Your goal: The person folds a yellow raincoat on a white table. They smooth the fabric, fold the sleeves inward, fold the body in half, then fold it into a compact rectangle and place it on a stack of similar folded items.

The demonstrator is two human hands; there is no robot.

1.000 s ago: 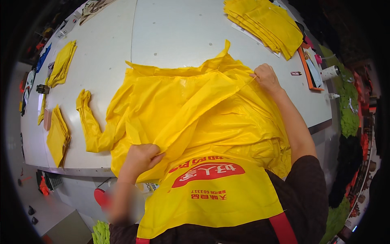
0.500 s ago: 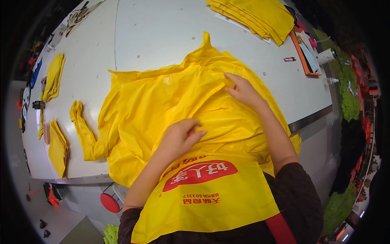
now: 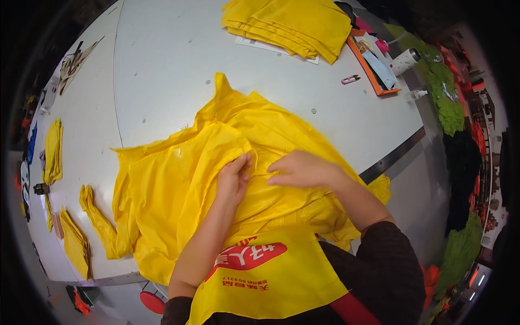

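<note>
yellow garment (image 3: 179, 184): thin, smooth, creased fabric spread on white table (image 3: 162, 70) | left hand (image 3: 234, 179): fingers pinch a fold at its middle | right hand (image 3: 300, 169): fingers flat, pressing cloth just beside | folded yellow stack (image 3: 292, 21) well beyond fingertips

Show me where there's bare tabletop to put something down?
Bare white table lies between the yellow garment under both hands and the folded yellow stack, and left toward the small yellow pieces. The right corner by the orange tray and bottle is crowded.
</note>
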